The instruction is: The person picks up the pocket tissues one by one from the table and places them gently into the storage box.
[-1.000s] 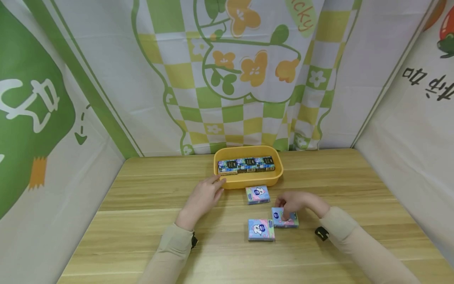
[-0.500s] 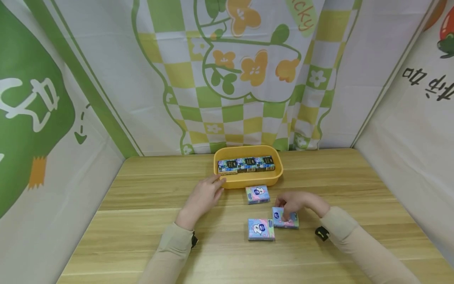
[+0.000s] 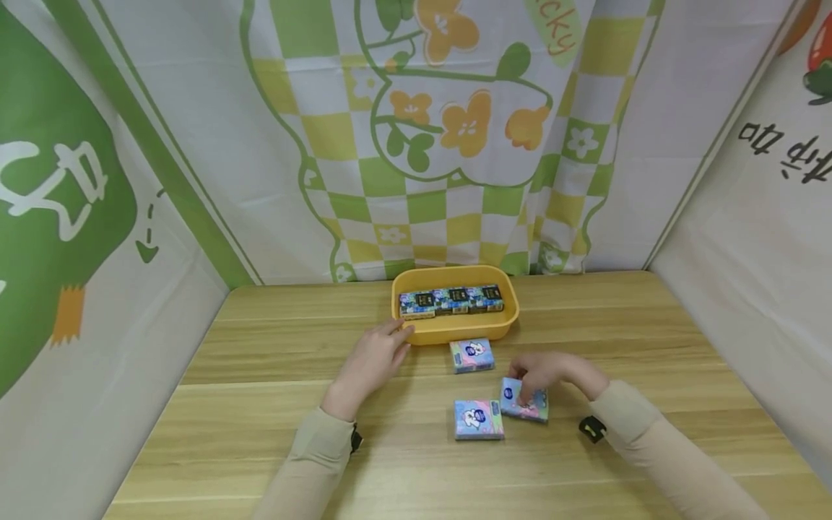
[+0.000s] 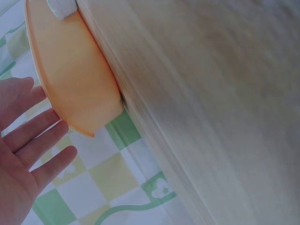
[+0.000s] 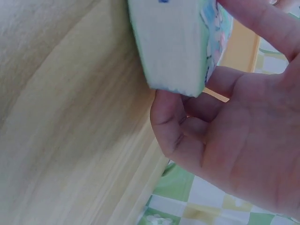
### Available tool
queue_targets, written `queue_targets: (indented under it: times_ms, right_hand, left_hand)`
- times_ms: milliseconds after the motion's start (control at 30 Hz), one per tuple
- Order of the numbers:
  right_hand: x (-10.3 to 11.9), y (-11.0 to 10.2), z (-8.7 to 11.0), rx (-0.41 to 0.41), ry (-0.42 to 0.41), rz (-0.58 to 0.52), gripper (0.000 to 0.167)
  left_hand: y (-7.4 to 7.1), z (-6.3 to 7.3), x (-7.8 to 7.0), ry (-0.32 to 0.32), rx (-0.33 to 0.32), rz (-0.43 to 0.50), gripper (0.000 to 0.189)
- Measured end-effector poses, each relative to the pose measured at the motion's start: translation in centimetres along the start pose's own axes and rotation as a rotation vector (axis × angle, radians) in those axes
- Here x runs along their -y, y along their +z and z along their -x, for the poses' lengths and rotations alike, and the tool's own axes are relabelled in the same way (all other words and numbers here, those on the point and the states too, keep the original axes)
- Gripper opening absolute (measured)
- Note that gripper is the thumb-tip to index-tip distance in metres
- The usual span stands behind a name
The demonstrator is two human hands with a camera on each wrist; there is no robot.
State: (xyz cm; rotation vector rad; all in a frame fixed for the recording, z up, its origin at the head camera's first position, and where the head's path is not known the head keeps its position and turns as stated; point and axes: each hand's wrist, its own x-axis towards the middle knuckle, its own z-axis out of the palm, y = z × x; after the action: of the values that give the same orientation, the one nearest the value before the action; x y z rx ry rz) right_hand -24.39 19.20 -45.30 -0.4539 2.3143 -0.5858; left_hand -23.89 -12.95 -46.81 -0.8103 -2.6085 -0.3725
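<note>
My right hand (image 3: pixel 549 372) holds a small blue-and-pink tissue pack (image 3: pixel 536 413), thumb on its printed top. In the right wrist view, curled fingers reach round the end of the pack (image 5: pixel 168 47), which is tipped up at an angle. Two similar packs lie flat near it: one tissue pack (image 3: pixel 478 420) just to the left, another (image 3: pixel 471 355) in front of the yellow basket (image 3: pixel 455 336). With fingers relaxed, my left hand (image 3: pixel 367 365) touches the basket's front left corner; the left wrist view shows its fingertips at the rim.
Inside the basket, three dark blue packs (image 3: pixel 451 302) stand in a row along the back. The wooden table (image 3: pixel 260 404) ends at a checked curtain (image 3: pixel 422 217) behind and printed cloth walls on both sides. A black strap piece (image 3: pixel 592 429) shows by the right wrist.
The pack in my right hand has turned slightly and shifted a little to the right, apart from the lower pack. My left hand and the basket stay where they were.
</note>
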Motion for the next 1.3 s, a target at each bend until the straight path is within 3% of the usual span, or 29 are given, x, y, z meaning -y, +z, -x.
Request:
queue_targets:
  times_ms: [233,533,933,1300]
  right_hand:
    - [-0.4,-0.3,0.3,-0.021,-0.039,-0.034,0.031]
    - [-1.1,-1.9,1.2,-0.033,-0.165,-0.101,0.046]
    - [-1.2,-4.0,2.4,-0.095,-0.144,-0.181,0.048]
    - [-0.9,-5.6,2.6,-0.158,-0.123,-0.290,0.039]
  left_hand:
    - [-0.1,-0.1,-0.1,0.002,-0.006,0.006,0.032]
    - [0.0,-0.2,0.0,-0.001,-0.001,0.003,0.032]
    - [-0.1,-0.1,0.0,-0.002,0.009,-0.001,0.032]
    - [-0.3,-0.1,-0.1,-0.002,0.030,-0.009,0.032]
